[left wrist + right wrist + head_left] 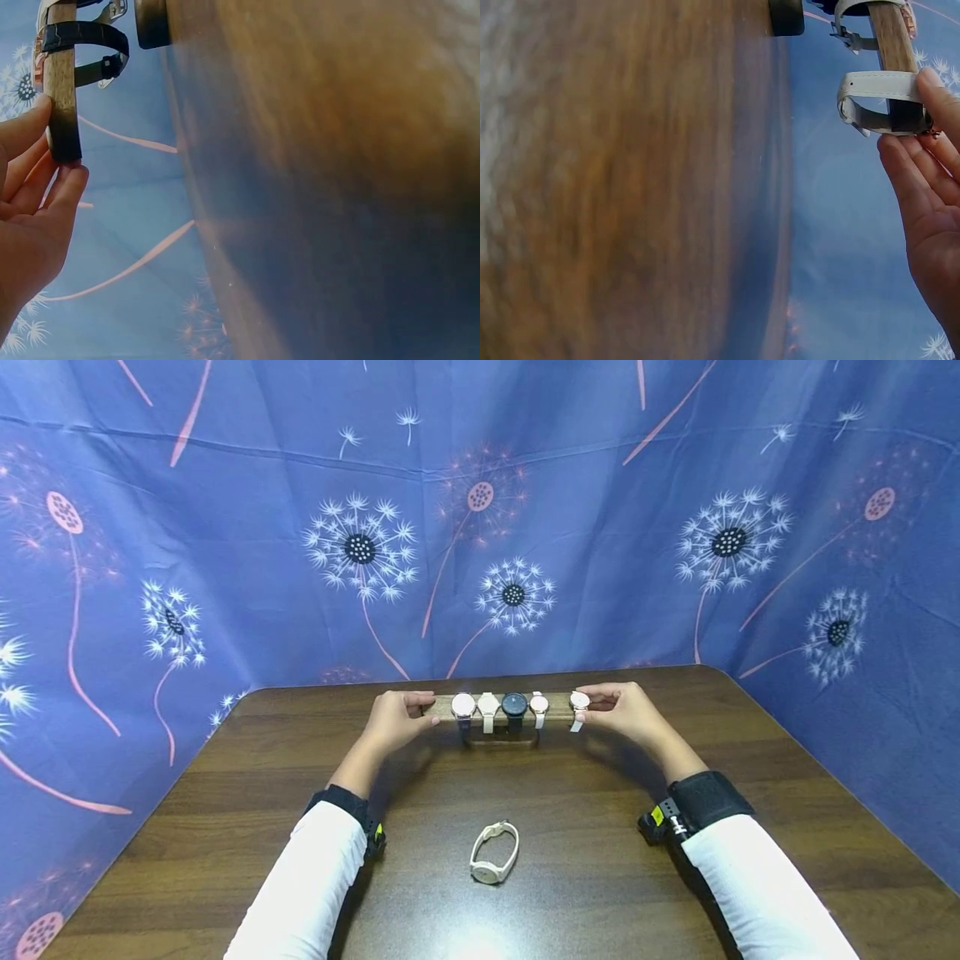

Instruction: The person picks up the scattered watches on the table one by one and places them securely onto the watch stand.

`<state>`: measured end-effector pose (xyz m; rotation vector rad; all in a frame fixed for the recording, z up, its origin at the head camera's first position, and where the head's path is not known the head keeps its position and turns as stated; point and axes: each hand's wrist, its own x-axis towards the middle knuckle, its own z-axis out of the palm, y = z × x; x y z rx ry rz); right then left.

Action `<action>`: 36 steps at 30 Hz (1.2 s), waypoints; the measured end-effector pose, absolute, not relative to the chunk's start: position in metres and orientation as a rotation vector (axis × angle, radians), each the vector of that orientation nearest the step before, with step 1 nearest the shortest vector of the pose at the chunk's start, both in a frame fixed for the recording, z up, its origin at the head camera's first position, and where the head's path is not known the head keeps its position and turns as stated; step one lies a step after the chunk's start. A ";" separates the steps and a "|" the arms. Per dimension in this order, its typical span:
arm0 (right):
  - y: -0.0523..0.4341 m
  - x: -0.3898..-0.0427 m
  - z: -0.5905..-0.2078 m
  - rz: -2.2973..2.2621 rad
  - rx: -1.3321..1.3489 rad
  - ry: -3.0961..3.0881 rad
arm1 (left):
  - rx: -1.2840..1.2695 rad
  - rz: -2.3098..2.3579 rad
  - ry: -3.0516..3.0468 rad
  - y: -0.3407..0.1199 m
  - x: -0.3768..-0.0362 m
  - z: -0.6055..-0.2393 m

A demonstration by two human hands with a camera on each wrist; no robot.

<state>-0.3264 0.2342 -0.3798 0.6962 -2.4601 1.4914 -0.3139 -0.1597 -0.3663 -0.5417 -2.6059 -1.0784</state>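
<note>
A wooden watch stand (558, 707) bears several watches along its bar, near the far side of the table. My left hand (396, 720) pinches the bar's left end between thumb and fingers, beside a dark-strapped watch (463, 705). With thumb and fingers, my right hand (628, 718) grips the opposite end, right at a white-strapped watch (578, 701). That watch's buckled strap (881, 86) loops around the bar in the right wrist view. Between them sit a cream watch (488, 704), a black watch (514, 704) and a small white-strapped watch (539, 703).
A cream watch (486, 872) with its strap closed in a loop lies nearer on the brown wooden table (585, 877). Behind the table's far edge hangs a blue dandelion-patterned cloth (600, 568), which also runs along both sides.
</note>
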 end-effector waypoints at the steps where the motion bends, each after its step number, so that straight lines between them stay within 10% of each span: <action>1: 0.233 -0.327 -0.379 1.495 0.695 -2.461 | -0.539 -1.064 -2.608 -0.160 -0.314 -0.366; 36: 0.211 -0.332 -0.359 0.952 0.801 -2.604 | -0.511 -0.990 -2.657 -0.158 -0.314 -0.360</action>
